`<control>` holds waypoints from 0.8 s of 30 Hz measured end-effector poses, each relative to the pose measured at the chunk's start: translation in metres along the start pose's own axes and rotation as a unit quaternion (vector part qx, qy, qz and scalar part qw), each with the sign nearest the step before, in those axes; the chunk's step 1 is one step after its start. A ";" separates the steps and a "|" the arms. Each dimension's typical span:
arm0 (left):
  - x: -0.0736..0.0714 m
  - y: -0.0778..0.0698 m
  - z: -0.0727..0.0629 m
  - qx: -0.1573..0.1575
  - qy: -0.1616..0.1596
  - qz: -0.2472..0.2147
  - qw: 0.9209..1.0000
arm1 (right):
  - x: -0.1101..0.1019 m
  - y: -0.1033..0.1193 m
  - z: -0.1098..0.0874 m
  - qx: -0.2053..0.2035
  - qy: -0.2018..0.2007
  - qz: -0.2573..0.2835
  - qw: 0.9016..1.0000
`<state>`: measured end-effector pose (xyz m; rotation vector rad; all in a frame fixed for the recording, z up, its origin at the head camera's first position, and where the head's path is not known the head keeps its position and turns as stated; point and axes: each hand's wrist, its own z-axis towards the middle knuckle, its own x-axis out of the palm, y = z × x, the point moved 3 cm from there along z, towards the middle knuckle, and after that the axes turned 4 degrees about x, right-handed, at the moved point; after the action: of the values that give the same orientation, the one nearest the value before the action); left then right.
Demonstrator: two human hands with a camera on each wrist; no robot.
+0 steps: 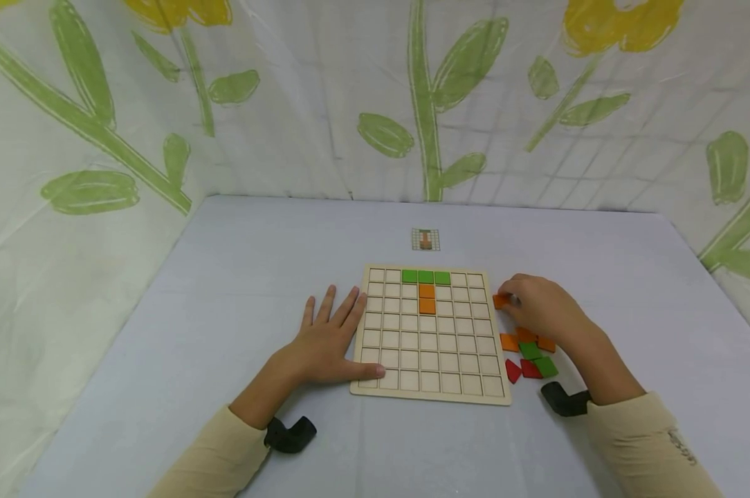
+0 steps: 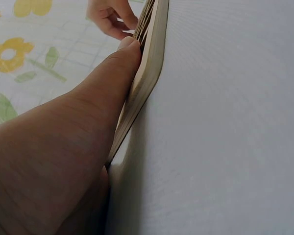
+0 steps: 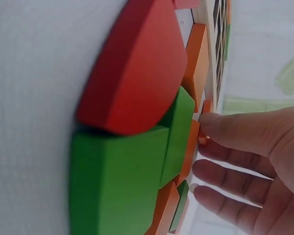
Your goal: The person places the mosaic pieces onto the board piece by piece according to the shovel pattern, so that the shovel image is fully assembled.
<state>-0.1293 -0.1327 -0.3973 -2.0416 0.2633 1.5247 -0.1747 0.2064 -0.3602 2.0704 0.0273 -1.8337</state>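
A wooden grid board (image 1: 431,398) lies flat, with three green square tiles (image 1: 426,277) side by side in its top row and two orange square tiles (image 1: 427,298) below the middle one. My left hand (image 1: 328,349) rests with spread fingers along the board's left edge, thumb on the lower left corner. At the board's right edge, my right hand (image 1: 543,304) pinches an orange square tile (image 1: 500,301) between thumb and fingers. In the right wrist view, that orange tile (image 3: 207,105) shows only partly behind the thumb.
Loose orange, green (image 1: 546,366) and red tiles (image 1: 513,371) lie right of the board, some overlapping. A small pattern card (image 1: 425,239) sits beyond the board's far edge. Behind the table (image 1: 275,242) hangs a white sheet with painted flowers (image 1: 425,104).
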 end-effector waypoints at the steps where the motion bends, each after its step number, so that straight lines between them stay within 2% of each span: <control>1: 0.000 0.000 0.000 0.000 0.001 0.001 1.000 | 0.000 0.000 0.000 -0.001 0.000 0.001 1.000; 24: 0.000 0.001 0.001 0.004 0.003 0.004 1.000 | -0.003 0.008 -0.003 -0.024 -0.015 0.024 0.999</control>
<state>-0.1303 -0.1333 -0.3983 -2.0407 0.2804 1.5207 -0.1704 0.2003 -0.3548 1.9946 0.0125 -1.8168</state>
